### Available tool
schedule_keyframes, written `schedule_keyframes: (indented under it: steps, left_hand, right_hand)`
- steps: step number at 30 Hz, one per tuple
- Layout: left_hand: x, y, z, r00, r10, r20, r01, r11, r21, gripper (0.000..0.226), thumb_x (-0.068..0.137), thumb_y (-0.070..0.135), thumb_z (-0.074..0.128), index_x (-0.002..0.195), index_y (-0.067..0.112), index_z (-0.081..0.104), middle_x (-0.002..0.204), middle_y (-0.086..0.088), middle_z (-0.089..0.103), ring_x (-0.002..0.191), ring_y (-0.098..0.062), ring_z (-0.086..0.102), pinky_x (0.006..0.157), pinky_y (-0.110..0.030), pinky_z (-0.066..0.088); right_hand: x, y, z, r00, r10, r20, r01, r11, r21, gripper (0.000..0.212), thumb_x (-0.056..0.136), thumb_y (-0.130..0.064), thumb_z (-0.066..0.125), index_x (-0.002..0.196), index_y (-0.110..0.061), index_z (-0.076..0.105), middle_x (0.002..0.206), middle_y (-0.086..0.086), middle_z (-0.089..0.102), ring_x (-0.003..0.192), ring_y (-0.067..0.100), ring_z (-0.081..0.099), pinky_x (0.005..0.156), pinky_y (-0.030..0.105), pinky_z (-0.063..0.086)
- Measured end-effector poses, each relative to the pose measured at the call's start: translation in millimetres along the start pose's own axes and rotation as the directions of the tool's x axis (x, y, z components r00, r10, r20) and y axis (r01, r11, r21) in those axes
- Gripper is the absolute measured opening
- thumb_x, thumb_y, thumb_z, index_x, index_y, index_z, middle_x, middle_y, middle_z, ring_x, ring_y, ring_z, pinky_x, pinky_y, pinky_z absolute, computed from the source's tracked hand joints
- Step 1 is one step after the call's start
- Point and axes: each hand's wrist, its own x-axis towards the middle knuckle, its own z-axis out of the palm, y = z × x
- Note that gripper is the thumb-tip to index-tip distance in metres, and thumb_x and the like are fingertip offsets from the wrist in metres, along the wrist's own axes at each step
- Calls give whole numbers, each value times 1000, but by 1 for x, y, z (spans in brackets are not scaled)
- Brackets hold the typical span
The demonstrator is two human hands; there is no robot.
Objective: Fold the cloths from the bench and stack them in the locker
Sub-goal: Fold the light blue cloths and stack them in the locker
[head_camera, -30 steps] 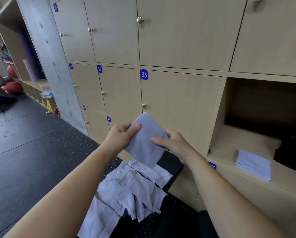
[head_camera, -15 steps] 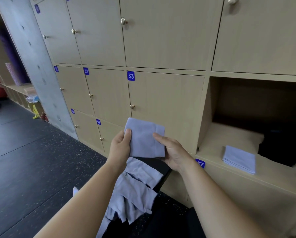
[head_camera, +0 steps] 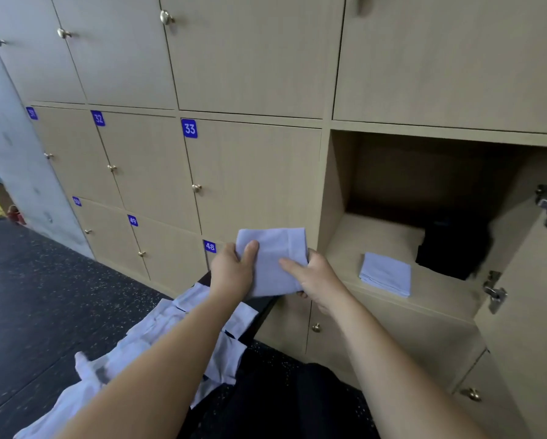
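Observation:
Both hands hold a folded pale lilac cloth [head_camera: 273, 258] in the air, in front of the locker doors. My left hand [head_camera: 232, 270] grips its left edge with the thumb on top. My right hand [head_camera: 313, 277] pinches its right side, fingers laid across the front. Below my arms, several loose lilac cloths [head_camera: 158, 337] lie in a heap on the dark bench [head_camera: 262, 307]. To the right, the open locker [head_camera: 338, 236] holds one folded lilac cloth [head_camera: 386, 274] on its floor.
A black bundle [head_camera: 452, 248] sits at the back right of the open locker. Its door [head_camera: 532, 296] swings out at the far right, hinges showing. Closed numbered lockers fill the wall. A concrete pillar [head_camera: 15, 172] stands at the left above dark speckled floor.
The cloth went from hanging unfolded to a compact folded rectangle between both hands. The hands and my view shifted rightward, bringing the open locker closer.

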Motion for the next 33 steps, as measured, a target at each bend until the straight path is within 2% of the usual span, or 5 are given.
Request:
schedule_keyframes:
  steps: [7,13,18,27,33]
  left_hand:
    - [-8,6,27,996,13,84,-14,1000,17,44,98,41,51,70,12,35,64,0,38,58,-15,35,52,-28,27]
    - [-11,5,64,904,-78,420,212,936,-282,18,94,25,60,95,9,68,82,-5,70,74,-18,62,69,-30,49]
    - [-4,2,114,845,-116,522,301,910,-286,20,89,11,67,75,-2,61,72,-15,66,68,-22,61,63,-29,49]
    - [1,1,216,801,-206,563,387,895,-223,29,90,11,68,63,11,58,62,-2,65,61,-19,61,62,-31,51]
    - [10,4,260,647,-176,742,450,873,-186,22,92,-5,55,101,9,70,94,-10,75,82,-21,70,75,-34,57]
  right_hand:
    - [-8,10,-36,993,40,-107,-30,995,91,32,97,-32,55,86,-3,62,74,0,61,65,11,56,58,23,41]
    - [-4,32,-86,921,-30,-388,-11,995,-102,47,91,-15,61,60,-19,26,55,-7,21,49,8,19,43,19,16]
    - [4,60,-134,844,-17,-536,-108,974,-200,39,82,-21,69,64,5,45,62,5,37,59,16,33,56,30,25]
    - [23,120,-211,828,62,-557,-282,905,-318,48,87,-11,62,53,-18,29,50,-4,27,52,14,24,53,33,18]
    - [36,147,-250,788,108,-606,-323,911,-257,41,87,-14,66,54,-16,43,50,-5,37,50,11,31,51,28,23]
